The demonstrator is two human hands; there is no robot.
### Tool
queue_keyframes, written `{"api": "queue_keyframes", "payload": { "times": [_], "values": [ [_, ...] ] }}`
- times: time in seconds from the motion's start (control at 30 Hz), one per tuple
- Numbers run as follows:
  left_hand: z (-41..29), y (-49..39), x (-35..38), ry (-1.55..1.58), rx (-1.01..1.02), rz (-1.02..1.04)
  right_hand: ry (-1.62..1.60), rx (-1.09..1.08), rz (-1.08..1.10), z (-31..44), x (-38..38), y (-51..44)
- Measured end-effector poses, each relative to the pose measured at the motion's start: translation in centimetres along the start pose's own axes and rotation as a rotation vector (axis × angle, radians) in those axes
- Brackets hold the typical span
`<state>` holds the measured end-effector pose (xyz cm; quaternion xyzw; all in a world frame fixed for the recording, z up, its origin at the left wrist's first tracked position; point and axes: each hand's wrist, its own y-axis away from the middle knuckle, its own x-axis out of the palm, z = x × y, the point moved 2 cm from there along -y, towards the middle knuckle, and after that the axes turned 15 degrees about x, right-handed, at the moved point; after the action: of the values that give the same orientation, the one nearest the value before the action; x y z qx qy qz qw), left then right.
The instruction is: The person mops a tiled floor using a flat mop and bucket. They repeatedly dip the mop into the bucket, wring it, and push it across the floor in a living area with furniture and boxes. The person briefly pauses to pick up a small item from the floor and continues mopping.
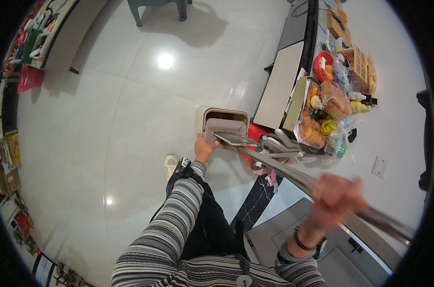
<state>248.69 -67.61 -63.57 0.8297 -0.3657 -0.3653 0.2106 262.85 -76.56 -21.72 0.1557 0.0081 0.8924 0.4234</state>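
My right hand (339, 197), blurred, is closed around a long metal pole (278, 165) that slants from lower right up towards the middle. At the pole's far end a flat mop head (238, 139) rests over the opening of a beige mop bucket (222, 125). With my left hand (205, 146) I grip the near rim of this bucket, thumb on top beside the pole. Beneath the flat head, the bucket's inner part is partly hidden.
A red bin (256, 132) stands right of the bucket, near a cabinet with bread and bagged food (335, 98) on top. A grey door (335, 251) is at lower right. A dark green plastic stool (159, 3) stands ahead; a table (66, 28) is at upper left.
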Motion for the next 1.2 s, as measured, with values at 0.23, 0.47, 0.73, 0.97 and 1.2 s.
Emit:
{"api": "queue_keyframes", "payload": {
  "times": [0.23,0.47,0.73,0.97,1.2],
  "values": [
    [0.1,0.1,0.0,0.024,0.029,-0.037,0.409,0.247,0.005,-16.5,-2.6,-1.1],
    [0.1,0.2,-0.3,0.059,0.030,0.013,0.375,0.062,-0.259,-3.1,-0.4,0.7],
    [0.1,-0.1,-0.2,0.055,0.012,0.016,0.217,-0.119,0.061,4.3,1.4,-0.6],
    [0.6,-0.2,0.1,0.060,0.063,-0.071,0.372,0.260,-0.045,-15.7,-1.4,-0.7],
    [0.4,0.0,0.0,0.020,0.035,-0.027,0.317,0.188,-0.080,-9.7,-0.4,-0.7]
  ]
}}
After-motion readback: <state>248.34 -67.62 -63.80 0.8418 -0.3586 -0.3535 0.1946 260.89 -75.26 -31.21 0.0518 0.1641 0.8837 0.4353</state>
